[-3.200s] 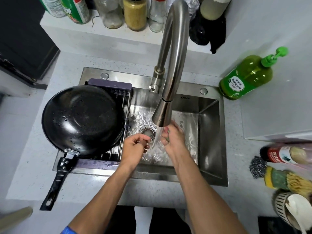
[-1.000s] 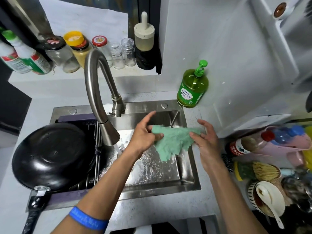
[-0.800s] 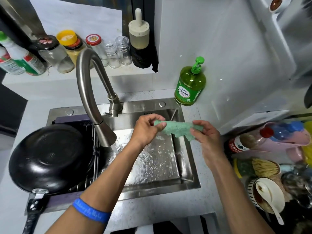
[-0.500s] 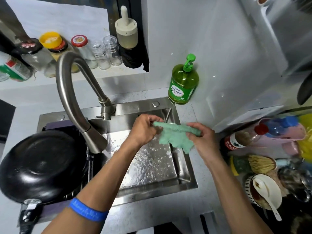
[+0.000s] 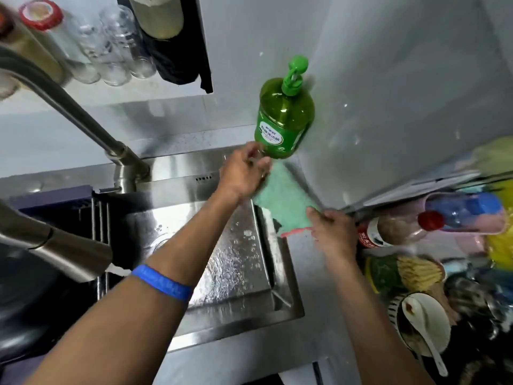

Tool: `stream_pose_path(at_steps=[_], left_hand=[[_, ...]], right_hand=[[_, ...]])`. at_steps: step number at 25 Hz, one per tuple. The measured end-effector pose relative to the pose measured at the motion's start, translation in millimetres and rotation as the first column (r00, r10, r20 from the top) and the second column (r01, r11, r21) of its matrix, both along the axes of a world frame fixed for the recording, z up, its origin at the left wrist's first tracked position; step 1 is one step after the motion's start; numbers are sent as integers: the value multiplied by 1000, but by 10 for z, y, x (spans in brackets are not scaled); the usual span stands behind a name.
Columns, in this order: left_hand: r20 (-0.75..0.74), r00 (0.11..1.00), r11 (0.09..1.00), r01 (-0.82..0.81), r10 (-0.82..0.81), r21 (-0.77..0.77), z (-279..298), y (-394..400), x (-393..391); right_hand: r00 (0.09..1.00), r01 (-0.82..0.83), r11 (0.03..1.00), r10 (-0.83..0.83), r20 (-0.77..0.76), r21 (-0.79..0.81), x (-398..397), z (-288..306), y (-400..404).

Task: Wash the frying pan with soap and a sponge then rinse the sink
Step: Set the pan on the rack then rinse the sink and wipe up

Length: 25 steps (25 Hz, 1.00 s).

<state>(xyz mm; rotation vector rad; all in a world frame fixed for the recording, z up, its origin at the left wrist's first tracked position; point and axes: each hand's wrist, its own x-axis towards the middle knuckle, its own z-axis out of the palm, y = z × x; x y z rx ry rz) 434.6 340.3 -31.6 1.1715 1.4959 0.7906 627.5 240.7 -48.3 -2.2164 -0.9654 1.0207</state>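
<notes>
Overhead, wet steel sink (image 5: 238, 276) in grey speckled counter (image 5: 311, 323).

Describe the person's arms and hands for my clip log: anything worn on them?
Both forearms are bare, with no sleeves or gloves showing. The left arm has a blue wristband with faint lettering too blurred to read. The left hand and right hand are bare; motion blur hides whether the fingers carry rings.

Bright, even light w/ glare on the wet sink (image 5: 236, 273). Motion blur smears the right edge; wide-angle bending at corners.
</notes>
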Motion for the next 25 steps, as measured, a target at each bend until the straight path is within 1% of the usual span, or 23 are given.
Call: stream_pose_path(at_steps=[1,2,3,4,5,6,7,8,9,10,12,14,15,16,17,18,19,20,21,22,23,24,25], left_hand=[[-120,993,1000,22,-21,5,-101,143,126],[-259,963,997,75,-72,4,-181,194,201],[-347,930,992,130,-121,2,-269,146,251],[-371,916,987,160,-151,-5,-398,26,288],[-370,915,986,169,-161,-10,-485,-155,297],[-350,920,984,174,-177,-40,-597,-367,280],[-320,928,981,174,-191,-83,-670,-572,252],[-298,934,979,173,-198,-109,-727,-762,217],[-299,933,977,172,-202,-123,-781,-906,163],[-307,930,978,176,-202,-112,-814,-1024,104],[-330,924,981,180,-196,-78,-852,-1170,-25],[-333,927,985,154,-171,-78,-858,-1262,-157],[-334,928,986,141,-163,-89,-867,-1313,-219],[-337,929,987,126,-153,-101,-876,-1361,-274],[-337,932,989,103,-135,-110,-878,-1408,-313],[-328,939,990,69,-107,-126,-866,-1471,-363],[-305,948,987,41,-88,-157,-838,-1523,-394],[-281,957,981,11,-67,-194,-794,-1589,-444],[-273,961,973,-16,-49,-230,-758,-1677,-516],[-289,956,965,-36,-42,-258,-735,-1781,-607],[-313,949,959,-48,-44,-281,-714,-1890,-695],[-325,945,950,-63,-42,-304,-685,-1993,-781],[-321,947,944,-85,-23,-318,-627,-2101,-869]], right_hand=[[965,-10,997,29,262,-72,28,-66,23],[897,-16,995,56,438,-96,3,-95,-8],[867,-56,997,77,492,-59,-42,-119,-88],[870,-130,992,111,480,6,-93,-141,-164],[877,-226,973,179,445,54,-154,-188,-218],[864,-333,941,279,418,59,-208,-262,-236],[820,-440,897,385,424,36,-240,-350,-196],[751,-526,851,463,471,1,-265,-414,-88],[693,-575,817,504,516,-26,-282,-472,48],[657,-595,801,528,537,-59,-305,-488,193],[616,-616,763,623,483,-199,-317,-500,480],[540,-676,661,745,393,-325,-360,-537,739],[500,-705,608,791,352,-365,-380,-569,849],[488,-723,584,810,325,-369,-406,-560,939],[500,-723,592,804,322,-355,-412,-556,1014],[520,-714,622,778,353,-320,-449,-531,1022],[570,-680,691,710,413,-248,-475,-490,972],[651,-639,757,628,426,-138,-531,-429,878],[740,-600,800,559,375,-8,-634,-337,747],[800,-576,814,541,260,75,-792,-210,572],[814,-580,804,567,127,127,-984,-32,366],[778,-620,763,628,15,186,-1201,165,161],[711,-658,700,699,-78,280,-1439,381,-28]])
